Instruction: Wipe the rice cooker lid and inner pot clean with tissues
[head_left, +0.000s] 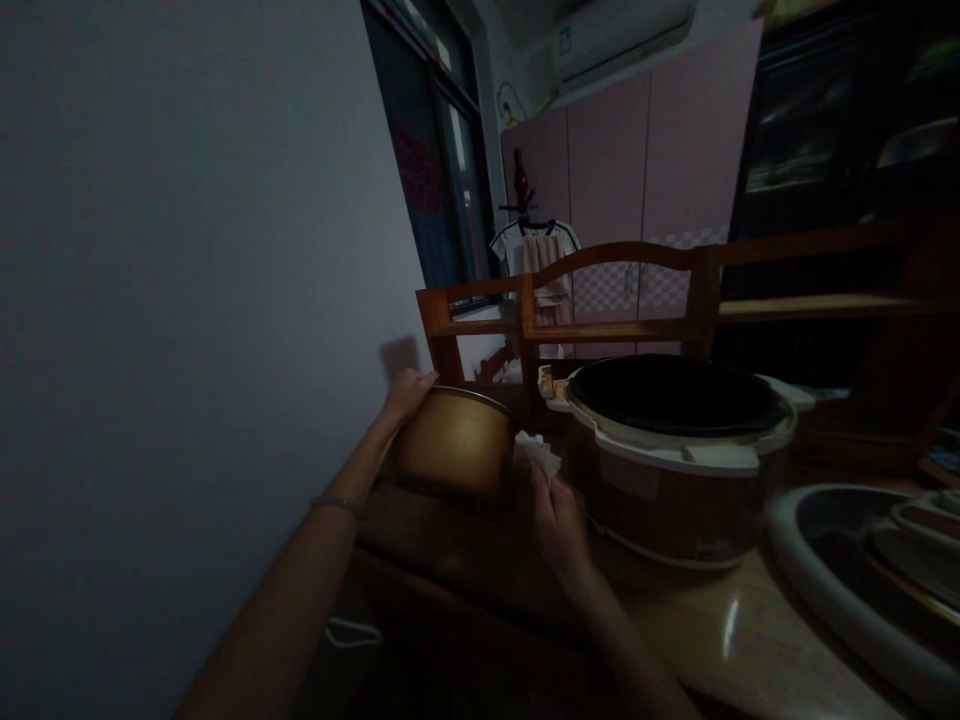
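The room is dim. My left hand point(405, 392) grips the far left rim of a golden inner pot point(454, 440) that stands on the table. My right hand point(556, 520) is closed on a white crumpled cloth or tissue point(537, 452), held against the pot's right side. Just right of the pot stands a rice cooker body point(675, 480), cream-rimmed, with its dark cavity showing.
The wooden table point(705, 620) runs to the right, where the cooker's open lid point(862, 570) lies. A wooden chair back point(607, 290) stands behind. A grey wall point(187, 300) closes the left side; a window, hanging clothes and pink cabinets are further back.
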